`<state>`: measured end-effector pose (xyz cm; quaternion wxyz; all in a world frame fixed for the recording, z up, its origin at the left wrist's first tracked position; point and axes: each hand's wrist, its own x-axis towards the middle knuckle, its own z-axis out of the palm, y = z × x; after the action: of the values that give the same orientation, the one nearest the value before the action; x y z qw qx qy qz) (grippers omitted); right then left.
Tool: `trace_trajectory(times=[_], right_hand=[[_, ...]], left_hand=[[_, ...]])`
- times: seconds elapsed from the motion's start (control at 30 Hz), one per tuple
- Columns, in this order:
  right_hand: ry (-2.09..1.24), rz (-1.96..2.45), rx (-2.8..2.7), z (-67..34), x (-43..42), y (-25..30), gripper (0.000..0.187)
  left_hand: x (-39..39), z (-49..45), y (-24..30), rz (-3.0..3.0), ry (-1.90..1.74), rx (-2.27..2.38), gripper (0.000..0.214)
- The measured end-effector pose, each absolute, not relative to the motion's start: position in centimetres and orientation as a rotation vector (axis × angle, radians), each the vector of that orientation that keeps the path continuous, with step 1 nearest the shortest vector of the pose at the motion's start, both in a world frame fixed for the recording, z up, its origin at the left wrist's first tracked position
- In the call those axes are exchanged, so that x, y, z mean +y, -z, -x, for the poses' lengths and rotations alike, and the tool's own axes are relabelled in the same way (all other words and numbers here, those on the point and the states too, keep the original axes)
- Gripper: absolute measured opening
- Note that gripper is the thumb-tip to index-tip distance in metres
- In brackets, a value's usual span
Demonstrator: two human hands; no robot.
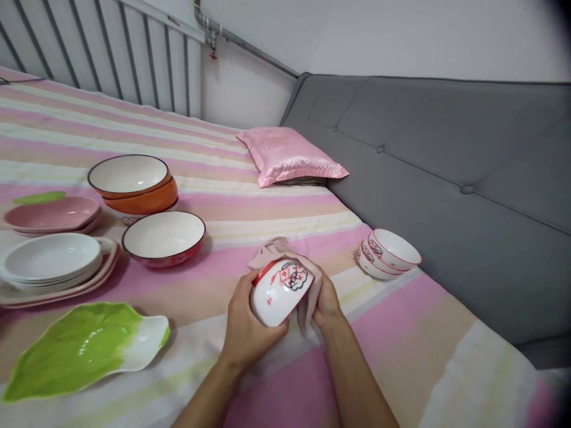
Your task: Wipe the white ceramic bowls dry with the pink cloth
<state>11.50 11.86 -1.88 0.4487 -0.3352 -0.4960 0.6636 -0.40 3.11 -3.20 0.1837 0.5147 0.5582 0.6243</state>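
Observation:
Tilted on its side above the bed, a white bowl with a red rim and a red and black print shows its outer wall. My left hand is closed around its left side and base, thumb underneath. Against the rim on the right, my right hand grips a pale pink cloth, which covers part of the rim and drapes beyond the bowl. The fingers of my right hand are partly hidden by the cloth. Off to the right stands a stack of matching bowls, upright.
On the striped bedsheet at left are a green leaf-shaped dish, stacked white plates, pink dishes, a red bowl and stacked orange bowls. A pink pillow lies by the grey headboard.

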Motion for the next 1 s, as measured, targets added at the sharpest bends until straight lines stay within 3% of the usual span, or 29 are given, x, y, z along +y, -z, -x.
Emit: trace_trajectory(times=[0.33,0.43,0.7,1.0], right_hand=[[-1.551,0.713,-1.68,-13.9,10.3,-1.2,0.045],[-1.456,0.779,-1.717,-13.4,10.4,-1.0,0.033],[-1.484,0.787,-1.692,-12.8,10.8,-0.4,0.028],[-1.592,0.973,-1.572,-11.8,10.5,1.9,0.048]], left_hand=[[2.8,1.5,2.6,-1.257,-1.684,1.287,0.036],[2.9,1.6,3.3,-1.179,-1.707,1.208,0.037],[2.6,0.7,3.6,-0.731,-1.825,0.997,0.057],[2.7,0.5,2.6,-0.111,-1.904,0.871,0.038]])
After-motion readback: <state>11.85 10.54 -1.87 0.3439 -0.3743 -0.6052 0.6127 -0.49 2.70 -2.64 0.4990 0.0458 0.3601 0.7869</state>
